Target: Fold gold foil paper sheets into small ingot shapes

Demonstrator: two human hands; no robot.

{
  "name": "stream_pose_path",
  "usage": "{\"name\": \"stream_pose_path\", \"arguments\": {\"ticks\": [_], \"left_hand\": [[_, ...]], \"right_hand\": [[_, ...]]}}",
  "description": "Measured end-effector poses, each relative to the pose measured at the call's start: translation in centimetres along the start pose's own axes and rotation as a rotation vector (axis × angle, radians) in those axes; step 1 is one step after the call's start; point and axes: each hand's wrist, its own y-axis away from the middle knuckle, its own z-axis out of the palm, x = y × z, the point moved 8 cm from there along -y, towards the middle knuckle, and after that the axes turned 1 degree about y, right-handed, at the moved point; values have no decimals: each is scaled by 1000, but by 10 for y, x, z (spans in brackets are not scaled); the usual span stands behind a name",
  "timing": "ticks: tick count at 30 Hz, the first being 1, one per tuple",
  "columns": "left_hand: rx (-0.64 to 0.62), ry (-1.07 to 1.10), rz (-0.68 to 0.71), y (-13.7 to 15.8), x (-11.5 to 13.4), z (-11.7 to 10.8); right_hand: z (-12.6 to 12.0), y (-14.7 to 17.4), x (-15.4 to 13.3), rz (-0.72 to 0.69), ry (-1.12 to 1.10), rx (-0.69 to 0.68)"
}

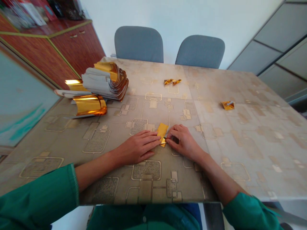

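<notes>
A narrow strip of folded gold foil paper lies on the patterned tablecloth between my two hands. My left hand rests flat and palm down, its fingertips touching the strip's left edge. With thumb and forefinger pinched together, my right hand grips the lower right end of the gold paper, where a small flap is turned up. The inside of that pinch is partly hidden by the fingers.
A thick stack of gold foil paper stands at the left, with a curled gold sheet before it. Folded gold pieces lie farther back, and another folded piece is at right. Two grey chairs stand beyond the table.
</notes>
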Motion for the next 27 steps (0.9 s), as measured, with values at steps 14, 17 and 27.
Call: {"name": "stream_pose_path", "arguments": {"ticks": [14, 17, 27], "left_hand": [[-2, 17, -5, 0, -1, 0], [2, 18, -5, -1, -1, -1], [-5, 10, -6, 0, -1, 0]], "right_hand": [[1, 0, -1, 0, -10, 0], [1, 0, -1, -3, -5, 5], [-1, 0, -2, -4, -12, 16]]}}
